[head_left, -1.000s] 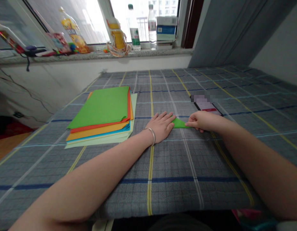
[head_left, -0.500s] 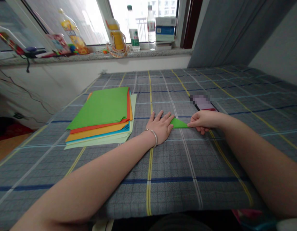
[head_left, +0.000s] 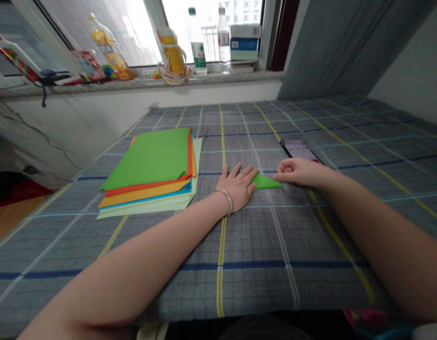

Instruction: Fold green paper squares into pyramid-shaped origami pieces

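A small piece of folded green paper (head_left: 266, 181) lies on the checked cloth, narrowing to a point on its right. My left hand (head_left: 235, 185), with a silver bangle at the wrist, rests flat over its left part with the fingers spread, hiding that end. Just above the paper's right point is my right hand (head_left: 292, 171), its fingers curled and pressed together. I see no paper between them; whether the fingertips touch the paper's upper edge is unclear. Beyond that hand lies a phone (head_left: 296, 148) with its screen lit, partly covered by the hand.
A stack of coloured paper (head_left: 150, 158), green on top, sits to the left. The checked cloth (head_left: 190, 288) covers the whole table. Along the windowsill (head_left: 211, 78) stand bottles, a yellow flask (head_left: 174, 56) and stacked boxes (head_left: 244, 45).
My right hand has let go of the green paper's right tip and risen slightly away, uncovering the point. My left hand stays flat in place.
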Demonstrator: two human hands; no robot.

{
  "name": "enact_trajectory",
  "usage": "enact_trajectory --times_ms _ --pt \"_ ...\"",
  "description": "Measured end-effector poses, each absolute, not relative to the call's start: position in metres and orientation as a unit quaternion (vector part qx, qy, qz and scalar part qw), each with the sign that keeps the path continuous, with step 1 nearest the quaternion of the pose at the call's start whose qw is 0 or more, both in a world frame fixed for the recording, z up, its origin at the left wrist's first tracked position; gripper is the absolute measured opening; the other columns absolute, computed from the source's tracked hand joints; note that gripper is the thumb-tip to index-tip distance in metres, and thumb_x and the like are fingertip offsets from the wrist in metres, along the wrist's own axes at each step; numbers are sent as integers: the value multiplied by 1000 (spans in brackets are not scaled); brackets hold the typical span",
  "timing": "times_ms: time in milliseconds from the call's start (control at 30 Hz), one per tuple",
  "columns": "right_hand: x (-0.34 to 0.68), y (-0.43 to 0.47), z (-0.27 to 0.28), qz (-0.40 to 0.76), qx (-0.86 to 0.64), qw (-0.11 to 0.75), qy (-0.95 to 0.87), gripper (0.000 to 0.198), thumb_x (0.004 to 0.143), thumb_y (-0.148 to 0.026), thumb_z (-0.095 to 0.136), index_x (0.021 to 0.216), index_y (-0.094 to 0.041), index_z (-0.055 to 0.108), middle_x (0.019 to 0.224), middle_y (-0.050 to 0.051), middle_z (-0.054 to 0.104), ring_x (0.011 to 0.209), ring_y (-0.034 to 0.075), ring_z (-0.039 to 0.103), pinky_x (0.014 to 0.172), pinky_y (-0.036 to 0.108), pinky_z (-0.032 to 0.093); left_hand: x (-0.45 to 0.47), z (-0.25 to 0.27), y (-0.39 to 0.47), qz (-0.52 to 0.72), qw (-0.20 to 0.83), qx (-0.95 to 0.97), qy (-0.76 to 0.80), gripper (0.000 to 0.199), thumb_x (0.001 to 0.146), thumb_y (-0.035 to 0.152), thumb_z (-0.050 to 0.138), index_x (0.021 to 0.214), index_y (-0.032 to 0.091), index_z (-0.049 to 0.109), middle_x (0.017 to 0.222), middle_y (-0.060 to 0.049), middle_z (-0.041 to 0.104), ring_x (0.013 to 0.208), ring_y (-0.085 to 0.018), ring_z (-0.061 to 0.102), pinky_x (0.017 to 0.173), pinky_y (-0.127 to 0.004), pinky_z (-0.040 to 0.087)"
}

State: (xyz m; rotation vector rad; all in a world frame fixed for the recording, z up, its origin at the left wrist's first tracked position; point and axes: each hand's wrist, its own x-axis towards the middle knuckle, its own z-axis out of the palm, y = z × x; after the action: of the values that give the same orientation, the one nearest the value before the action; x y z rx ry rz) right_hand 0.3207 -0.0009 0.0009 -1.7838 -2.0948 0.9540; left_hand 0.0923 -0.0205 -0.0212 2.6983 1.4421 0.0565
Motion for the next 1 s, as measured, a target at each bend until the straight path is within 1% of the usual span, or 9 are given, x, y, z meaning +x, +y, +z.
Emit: enact_trajectory --times_ms 67,100,233,333,533,667,800,1000 --pt "313 -1 -2 320 -569 155 -741 25 76 -46 64 79 -22 59 63 -2 56 57 12 50 52 25 36 92 -21 -21 19 39 882 470 54 101 42 22 152 27 27 159 2 25 148 -30 17 119 -60 12" --pt "308 -2 -4 317 -560 158 -749 23 75 -44 65 79 -21 61 64 -2 56 59 13 51 54 25 37 92 -21 -21 20 39 882 469 54 101 42 22 152 26 27 159 2 25 148 -30 17 119 -60 12" --pt "297 -2 -10 299 -555 135 -764 25 71 -44 69 72 -20 60 62 -3 55 58 12 49 53 25 34 92 -22 -20 18 41 883 468 53 101 41 22 152 25 28 160 2 25 149 -29 16 119 -58 12" --pt "296 -1 -13 294 -567 133 -758 29 71 -48 69 72 -20 59 61 -3 56 57 12 49 53 25 34 92 -23 -19 20 49 883 466 53 101 40 22 152 26 27 160 3 24 149 -28 16 119 -58 12" --pt "290 1 -16 196 -590 119 -774 39 69 -58 70 66 -21 57 62 -1 60 58 14 51 53 27 33 91 -23 -17 25 61 880 470 52 102 40 18 152 27 28 159 4 25 149 -27 17 120 -57 13" --pt "285 2 -14 141 -599 79 -784 44 68 -64 68 62 -22 55 64 0 62 58 15 52 52 29 31 91 -23 -16 22 47 882 468 52 101 41 23 151 27 29 159 4 25 148 -28 19 119 -59 16" --pt "281 0 -8 110 -607 55 -785 47 68 -67 66 61 -23 51 63 0 61 58 16 51 50 29 28 90 -24 -16 19 39 884 465 53 101 42 26 151 26 29 159 4 26 148 -29 20 118 -59 18" --pt "278 -5 -4 92 -611 41 -786 47 68 -68 64 65 -24 50 66 0 63 61 17 53 50 29 28 89 -21 -12 13 41 890 453 53 101 43 30 151 27 29 159 1 26 147 -31 22 116 -62 19"
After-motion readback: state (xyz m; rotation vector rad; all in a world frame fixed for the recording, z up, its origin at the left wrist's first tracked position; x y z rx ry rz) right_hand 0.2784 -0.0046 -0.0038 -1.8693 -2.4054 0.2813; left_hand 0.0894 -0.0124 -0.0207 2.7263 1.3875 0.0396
